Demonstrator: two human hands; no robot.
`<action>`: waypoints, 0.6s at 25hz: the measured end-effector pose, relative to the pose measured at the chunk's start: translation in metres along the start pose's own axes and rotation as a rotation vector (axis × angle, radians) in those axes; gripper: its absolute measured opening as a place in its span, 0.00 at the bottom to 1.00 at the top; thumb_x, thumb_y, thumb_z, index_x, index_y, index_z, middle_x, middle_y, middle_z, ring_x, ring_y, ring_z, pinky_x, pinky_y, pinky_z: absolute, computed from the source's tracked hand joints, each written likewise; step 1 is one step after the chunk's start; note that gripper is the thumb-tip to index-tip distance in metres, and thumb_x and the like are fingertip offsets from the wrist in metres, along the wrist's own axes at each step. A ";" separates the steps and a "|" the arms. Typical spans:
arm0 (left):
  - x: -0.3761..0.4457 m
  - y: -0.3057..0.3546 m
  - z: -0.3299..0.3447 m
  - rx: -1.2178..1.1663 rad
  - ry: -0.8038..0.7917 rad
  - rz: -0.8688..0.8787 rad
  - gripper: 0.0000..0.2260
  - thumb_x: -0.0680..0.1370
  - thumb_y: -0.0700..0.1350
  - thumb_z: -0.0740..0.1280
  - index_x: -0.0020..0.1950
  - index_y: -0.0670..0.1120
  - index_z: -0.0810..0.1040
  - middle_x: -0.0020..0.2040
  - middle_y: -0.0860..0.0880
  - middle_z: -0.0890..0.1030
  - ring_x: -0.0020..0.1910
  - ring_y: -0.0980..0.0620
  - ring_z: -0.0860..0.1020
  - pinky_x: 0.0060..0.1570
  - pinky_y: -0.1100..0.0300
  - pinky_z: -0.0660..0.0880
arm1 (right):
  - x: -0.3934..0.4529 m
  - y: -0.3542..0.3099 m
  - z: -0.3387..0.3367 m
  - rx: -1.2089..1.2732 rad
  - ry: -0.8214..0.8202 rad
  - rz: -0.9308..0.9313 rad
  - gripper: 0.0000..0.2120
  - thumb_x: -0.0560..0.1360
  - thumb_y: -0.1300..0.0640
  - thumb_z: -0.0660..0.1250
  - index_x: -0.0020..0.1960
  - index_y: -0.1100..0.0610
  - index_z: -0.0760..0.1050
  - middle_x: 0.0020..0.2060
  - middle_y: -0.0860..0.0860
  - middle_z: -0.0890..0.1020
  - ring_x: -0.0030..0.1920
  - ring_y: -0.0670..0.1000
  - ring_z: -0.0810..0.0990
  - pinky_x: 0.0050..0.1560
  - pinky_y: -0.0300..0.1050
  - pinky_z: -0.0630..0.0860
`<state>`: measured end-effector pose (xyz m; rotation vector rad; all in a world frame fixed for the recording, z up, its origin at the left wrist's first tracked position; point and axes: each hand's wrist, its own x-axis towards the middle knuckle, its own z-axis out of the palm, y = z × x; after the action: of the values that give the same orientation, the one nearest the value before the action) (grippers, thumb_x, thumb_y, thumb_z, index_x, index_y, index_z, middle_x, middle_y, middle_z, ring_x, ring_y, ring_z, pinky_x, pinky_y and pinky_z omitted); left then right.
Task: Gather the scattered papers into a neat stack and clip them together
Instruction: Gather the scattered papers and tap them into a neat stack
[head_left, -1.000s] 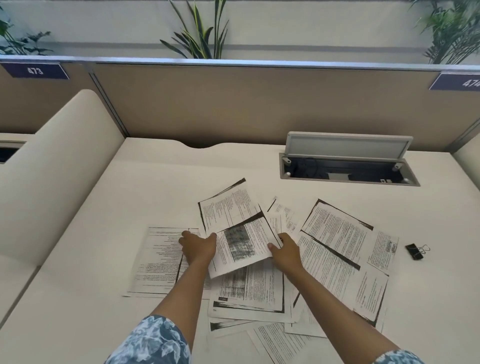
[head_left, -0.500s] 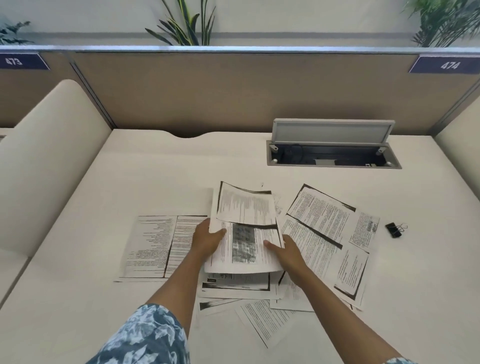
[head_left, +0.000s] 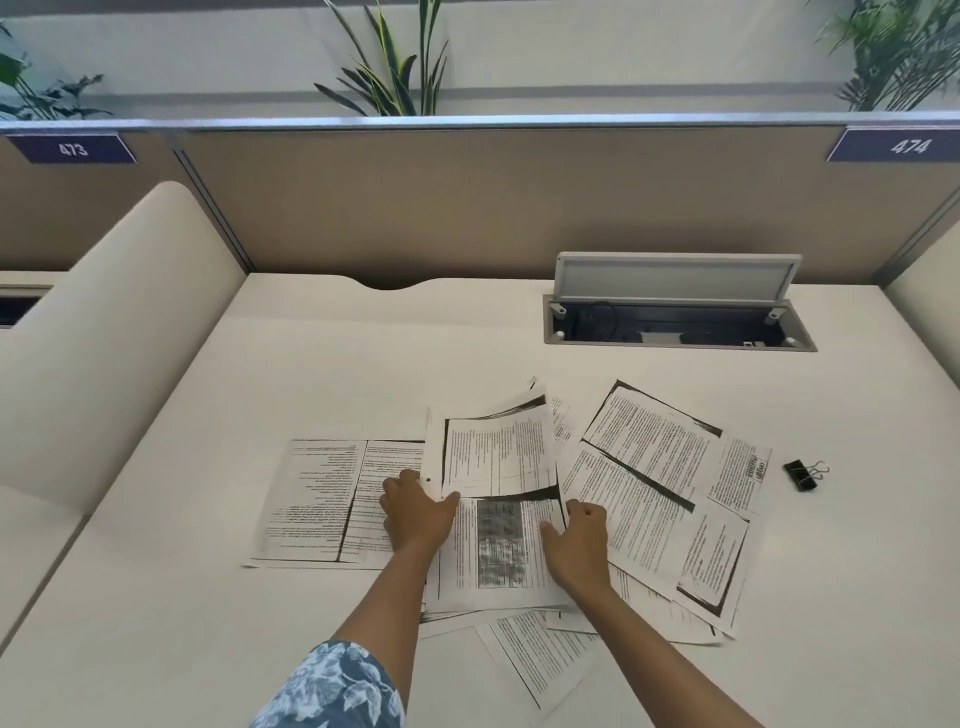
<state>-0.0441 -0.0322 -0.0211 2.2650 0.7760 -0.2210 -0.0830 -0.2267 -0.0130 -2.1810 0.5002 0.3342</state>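
Observation:
Several photocopied sheets lie scattered on a cream desk (head_left: 311, 364). In the middle sits a stack of sheets (head_left: 498, 551) with a dark-printed page on top. My left hand (head_left: 415, 512) holds the stack's left edge, thumb on top. My right hand (head_left: 579, 540) grips its right edge, fingers curled under the paper. A sheet (head_left: 496, 449) at the stack's far end curls upward. One sheet (head_left: 332, 499) lies flat to the left, and more overlapping sheets (head_left: 660, 493) spread to the right.
A black binder clip (head_left: 802, 474) lies on the desk to the right of the papers. An open cable box (head_left: 675, 322) with a raised lid sits at the back right. Tan partitions enclose the desk, and a cream divider (head_left: 104, 322) stands on the left.
The skewed middle sheets have been drawn together into one squared stack between my hands. My right hand has shifted to the stack's right edge.

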 end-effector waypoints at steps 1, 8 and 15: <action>0.002 0.000 0.000 -0.032 0.000 -0.006 0.30 0.72 0.52 0.75 0.69 0.42 0.69 0.68 0.43 0.67 0.68 0.41 0.67 0.61 0.44 0.72 | 0.000 -0.002 0.001 -0.001 -0.006 -0.007 0.28 0.79 0.55 0.65 0.74 0.64 0.62 0.72 0.59 0.61 0.68 0.57 0.70 0.62 0.41 0.68; 0.001 0.000 -0.006 -0.265 0.184 -0.285 0.25 0.74 0.48 0.73 0.67 0.40 0.70 0.67 0.40 0.69 0.58 0.41 0.74 0.56 0.48 0.75 | 0.014 -0.001 -0.002 0.070 -0.022 0.019 0.20 0.77 0.61 0.67 0.64 0.58 0.62 0.47 0.56 0.78 0.34 0.49 0.76 0.37 0.48 0.74; -0.006 -0.022 -0.041 -0.327 0.093 -0.732 0.41 0.79 0.49 0.66 0.81 0.38 0.42 0.81 0.38 0.43 0.81 0.39 0.46 0.79 0.46 0.45 | 0.026 0.012 -0.003 0.013 -0.105 -0.002 0.18 0.75 0.58 0.70 0.63 0.59 0.70 0.53 0.55 0.81 0.49 0.55 0.79 0.49 0.47 0.76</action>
<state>-0.0648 0.0049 -0.0017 1.6175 1.5486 -0.2981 -0.0655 -0.2421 -0.0295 -2.1384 0.4403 0.4410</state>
